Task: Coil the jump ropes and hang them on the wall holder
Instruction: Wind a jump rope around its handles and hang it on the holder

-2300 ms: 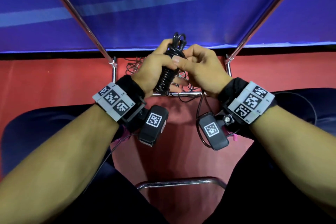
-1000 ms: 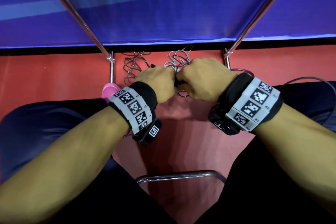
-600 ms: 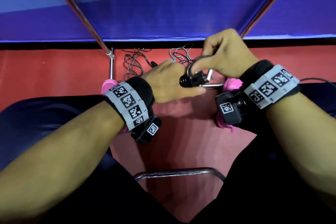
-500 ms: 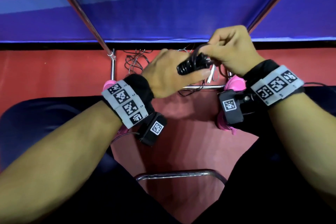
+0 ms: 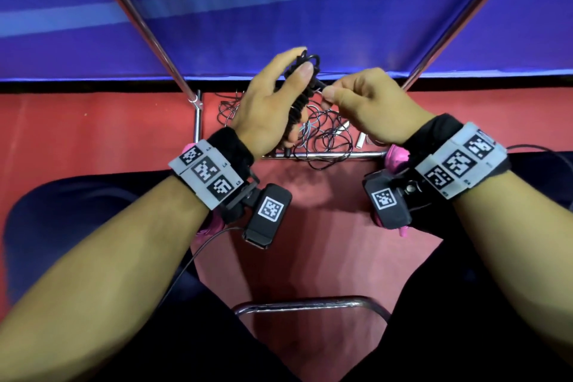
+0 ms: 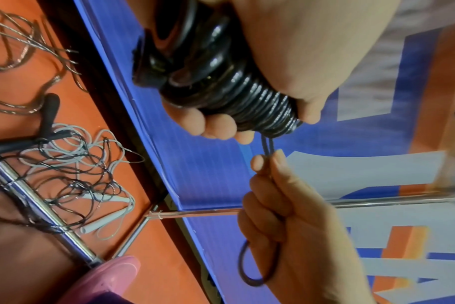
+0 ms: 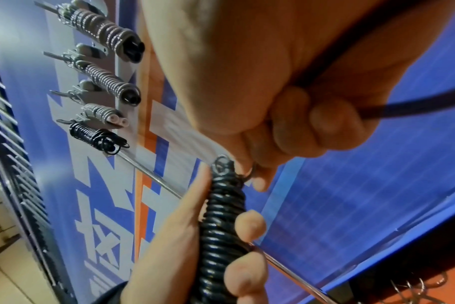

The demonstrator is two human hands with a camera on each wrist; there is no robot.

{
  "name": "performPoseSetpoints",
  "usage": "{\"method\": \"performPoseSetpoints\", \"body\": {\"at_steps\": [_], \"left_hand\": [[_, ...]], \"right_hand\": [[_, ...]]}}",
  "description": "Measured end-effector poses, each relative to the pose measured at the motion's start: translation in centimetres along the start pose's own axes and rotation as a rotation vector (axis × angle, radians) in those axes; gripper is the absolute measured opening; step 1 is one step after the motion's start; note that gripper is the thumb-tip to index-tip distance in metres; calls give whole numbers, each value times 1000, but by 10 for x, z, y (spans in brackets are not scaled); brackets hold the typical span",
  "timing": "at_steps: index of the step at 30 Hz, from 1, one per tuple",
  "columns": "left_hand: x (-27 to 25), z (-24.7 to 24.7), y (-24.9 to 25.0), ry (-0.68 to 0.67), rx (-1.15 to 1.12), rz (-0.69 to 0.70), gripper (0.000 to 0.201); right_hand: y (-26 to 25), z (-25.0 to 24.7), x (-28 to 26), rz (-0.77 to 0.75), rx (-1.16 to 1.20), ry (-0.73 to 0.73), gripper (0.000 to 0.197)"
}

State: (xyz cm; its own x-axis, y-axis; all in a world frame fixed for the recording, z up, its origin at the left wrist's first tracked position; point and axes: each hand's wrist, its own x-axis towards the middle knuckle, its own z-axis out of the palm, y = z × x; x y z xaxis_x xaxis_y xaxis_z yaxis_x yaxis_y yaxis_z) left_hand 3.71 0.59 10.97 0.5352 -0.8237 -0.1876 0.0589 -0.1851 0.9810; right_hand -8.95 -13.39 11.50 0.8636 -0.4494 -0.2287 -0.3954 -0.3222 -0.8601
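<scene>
On the left side I see the left hand, its fingers curled around the black jump rope (tightly wound, held up before the blue wall). Just beside it, the right hand pinches a doubled strand of this rope between thumb and forefinger. Below them, loose ropes lie on the red floor.

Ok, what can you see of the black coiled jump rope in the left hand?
The black jump rope is glossy cord wound in tight turns into a stubby bundle. The left hand grips it mid-air before the blue panel. At one end a doubled strand leaves the coil, and the right hand pinches it.
</scene>
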Motion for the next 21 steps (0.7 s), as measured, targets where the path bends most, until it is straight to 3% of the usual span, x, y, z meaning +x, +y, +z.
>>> {"method": "performPoseSetpoints", "body": {"at_steps": [2, 7, 13, 15, 18, 21], "left_hand": [[1, 0, -3, -16, 62, -29, 11], [1, 8, -12, -50, 149, -163, 35], [4, 12, -17, -52, 159, -225, 43], [6, 12, -21, -72, 213, -215, 40], [9, 12, -27, -101, 340, -168, 30], [10, 8, -30, -84, 410, -156, 26]], "right_hand": [[-3, -2, -2, 8, -106, -11, 28], [-2, 8, -11, 24, -440, -30, 34], [0, 6, -17, -69, -500, -36, 25], [1, 12, -19, -95, -513, -29, 12], [7, 19, -20, -64, -463, -18, 38], [15, 21, -15, -26, -453, -31, 26]]}}
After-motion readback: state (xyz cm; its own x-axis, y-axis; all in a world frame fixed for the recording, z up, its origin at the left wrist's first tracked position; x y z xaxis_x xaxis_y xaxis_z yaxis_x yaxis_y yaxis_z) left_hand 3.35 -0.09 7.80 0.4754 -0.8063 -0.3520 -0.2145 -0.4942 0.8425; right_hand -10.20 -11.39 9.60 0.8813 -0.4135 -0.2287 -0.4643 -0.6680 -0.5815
